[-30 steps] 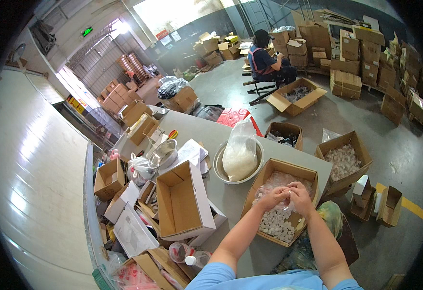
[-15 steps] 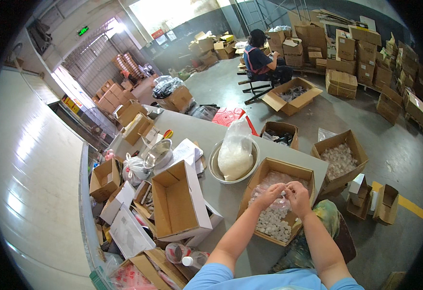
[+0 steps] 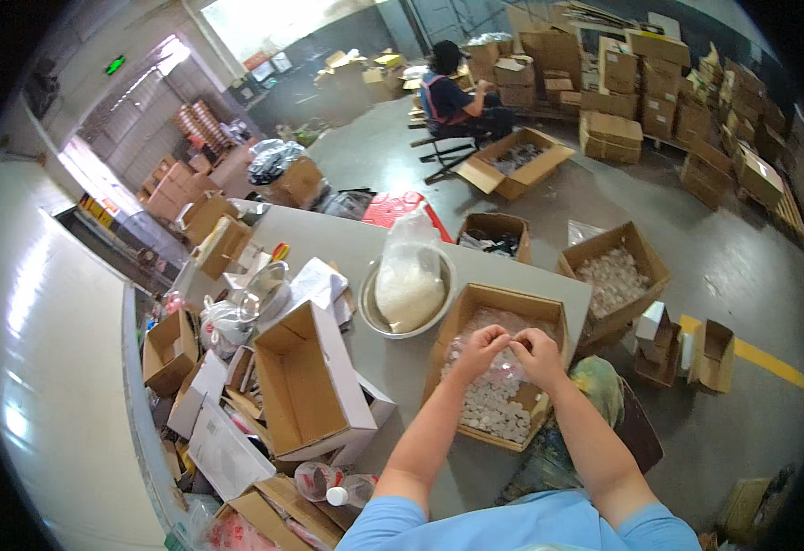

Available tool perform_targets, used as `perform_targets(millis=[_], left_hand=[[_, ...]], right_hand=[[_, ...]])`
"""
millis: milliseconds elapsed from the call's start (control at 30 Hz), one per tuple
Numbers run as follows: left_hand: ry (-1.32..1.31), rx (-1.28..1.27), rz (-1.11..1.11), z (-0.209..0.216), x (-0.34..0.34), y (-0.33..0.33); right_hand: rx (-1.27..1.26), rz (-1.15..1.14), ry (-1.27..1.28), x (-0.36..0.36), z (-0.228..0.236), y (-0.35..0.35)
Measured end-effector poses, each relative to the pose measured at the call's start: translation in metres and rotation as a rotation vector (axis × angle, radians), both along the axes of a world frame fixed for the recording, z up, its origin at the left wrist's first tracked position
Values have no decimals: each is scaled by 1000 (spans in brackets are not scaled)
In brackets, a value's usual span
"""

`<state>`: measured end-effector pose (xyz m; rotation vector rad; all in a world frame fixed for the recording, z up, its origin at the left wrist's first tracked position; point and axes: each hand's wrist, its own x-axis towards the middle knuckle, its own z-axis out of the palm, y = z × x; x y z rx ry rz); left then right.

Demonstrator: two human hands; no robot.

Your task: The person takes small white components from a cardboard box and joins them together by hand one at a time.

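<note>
Both my hands meet over an open cardboard box (image 3: 518, 301) at the table's right end. My left hand (image 3: 481, 349) and my right hand (image 3: 539, 358) are closed, fingertips pinching close together at the top of a small clear plastic bag (image 3: 508, 370). The bag hangs below the fingers; its contents are hard to make out. Small whitish round pieces (image 3: 494, 413) cover the near part of the box's bottom. More clear plastic lies in the far part, partly hidden behind my hands.
Left of the box, a metal bowl (image 3: 372, 315) holds a plastic bag of white grains (image 3: 409, 298). An empty white-sided carton (image 3: 315, 390) stands nearer, beside clear bottles (image 3: 351, 491). An open box of clear pieces (image 3: 615, 280) is at right. A seated co-worker (image 3: 452, 96) is farther off.
The view has shifted, so the scene sits farther left and slightly higher. My hands remain pinched together over the box, the fingertips still at the bag.
</note>
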<state>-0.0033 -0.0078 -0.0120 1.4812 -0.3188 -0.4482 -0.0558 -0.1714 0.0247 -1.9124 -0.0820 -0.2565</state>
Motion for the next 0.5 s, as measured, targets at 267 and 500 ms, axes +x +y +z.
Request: perform_targets(millis=[267,500], left_hand=[[-5,-26,-47,14,-5,-4],[-174,193,132,-7,2,-3]], right_hand=[[64,104,217,-1,9,-6],[-112,-84,107,31,19,-62]])
